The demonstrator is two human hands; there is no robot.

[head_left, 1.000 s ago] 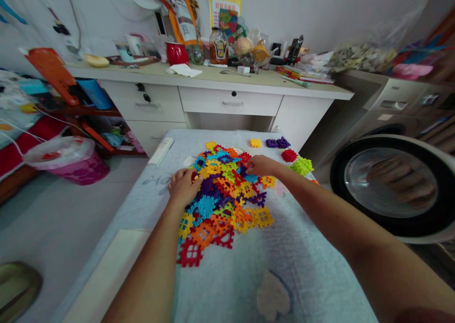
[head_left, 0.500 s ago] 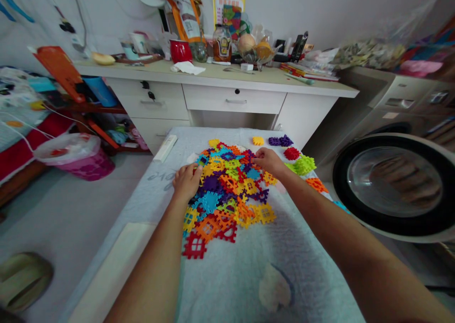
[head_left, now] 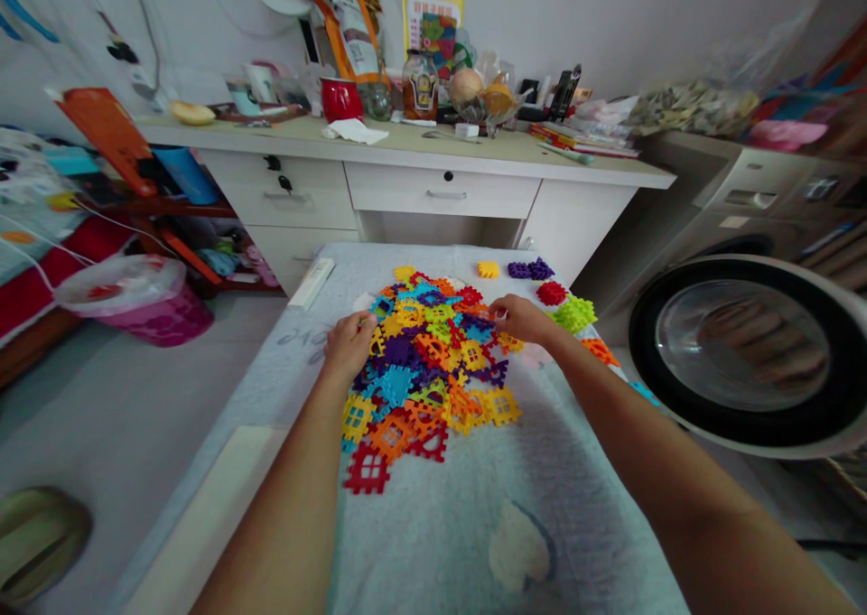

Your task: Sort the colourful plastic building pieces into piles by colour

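A heap of flat plastic interlocking building pieces (head_left: 406,353) in red, orange, yellow, green, blue and purple lies on the cloth-covered table (head_left: 433,543). Many have toothed edges and window cutouts. At the heap's left edge is my left hand (head_left: 349,342), fingers curled in with the thumb against them; a small yellowish-green bit shows there, too little to name. My right hand (head_left: 520,319) is over the heap's right edge, thumb and fingertips pinched together. What it pinches is hidden. A yellow-orange piece (head_left: 512,342) lies just below that hand.
Beyond my right hand sit stacked pieces: yellow (head_left: 488,269), purple (head_left: 531,269), red (head_left: 552,293), green (head_left: 575,314) and orange (head_left: 600,352). A long white box (head_left: 312,284) lies at the table's left. Behind stands a cluttered desk (head_left: 447,159); at right, a washing machine with its door (head_left: 745,349) open.
My right hand has shifted slightly right and towards me, uncovering an orange piece. The fingers of my left hand have curled in more. The view has moved a little.
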